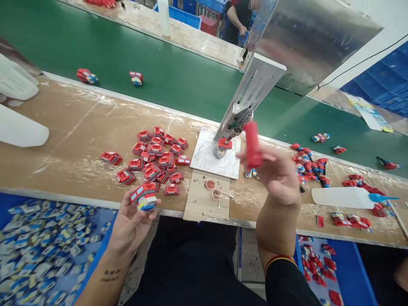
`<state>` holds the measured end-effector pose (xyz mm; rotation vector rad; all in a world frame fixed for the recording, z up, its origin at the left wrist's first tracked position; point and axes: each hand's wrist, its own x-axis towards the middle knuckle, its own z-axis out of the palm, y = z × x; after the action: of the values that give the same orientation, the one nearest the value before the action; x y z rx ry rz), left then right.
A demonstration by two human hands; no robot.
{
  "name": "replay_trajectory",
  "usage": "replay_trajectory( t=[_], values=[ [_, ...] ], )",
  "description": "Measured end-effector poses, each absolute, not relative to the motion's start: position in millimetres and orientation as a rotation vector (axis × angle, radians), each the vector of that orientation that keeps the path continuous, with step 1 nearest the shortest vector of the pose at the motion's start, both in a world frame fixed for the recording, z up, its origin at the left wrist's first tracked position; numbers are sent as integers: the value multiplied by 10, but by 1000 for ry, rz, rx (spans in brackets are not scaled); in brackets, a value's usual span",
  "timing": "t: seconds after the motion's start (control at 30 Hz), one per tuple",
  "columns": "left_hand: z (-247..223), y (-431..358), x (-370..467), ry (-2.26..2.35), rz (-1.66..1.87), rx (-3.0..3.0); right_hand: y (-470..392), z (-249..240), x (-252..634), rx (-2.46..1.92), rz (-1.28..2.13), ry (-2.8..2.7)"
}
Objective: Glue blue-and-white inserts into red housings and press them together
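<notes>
Nearby, a blue bin of blue-and-white parts sits below the edge of the table, probably there for easy reach. The left hand has its grip closed around a red-and-blue toy piece, fingertips at its sides, which seems to leave the top unobstructed. Beyond, cardboard lies under two small dishes, perhaps to catch drips. Red parts are heaped left of a metal plate, likely to be handy. The right hand is at a red handle; blur hides whether that grip is closed on it or merely pressing. Behind the handle, a red part rests on the plate under the press tip, apparently for support. Farther off, a green conveyor carries scattered pieces.
</notes>
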<state>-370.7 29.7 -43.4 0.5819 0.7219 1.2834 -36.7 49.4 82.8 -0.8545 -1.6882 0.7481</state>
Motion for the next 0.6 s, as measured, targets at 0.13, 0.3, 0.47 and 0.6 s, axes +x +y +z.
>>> replay_trajectory(
  t=[0.13, 0.3, 0.47, 0.6],
  values=[
    [-400, 325, -3664, 754, 1181, 586, 892, 1275, -249, -799, 496, -1441],
    [-459, 324, -3697, 773, 1177, 557, 1103, 643, 1, -1324, 136, -1267],
    [-500, 465, -3622, 755, 1189, 715, 1058, -321, -143, -1648, 509, -1343],
    [-460, 645, -3612, 763, 1095, 971, 984, -338, 45, -1685, 660, -1386]
  ],
)
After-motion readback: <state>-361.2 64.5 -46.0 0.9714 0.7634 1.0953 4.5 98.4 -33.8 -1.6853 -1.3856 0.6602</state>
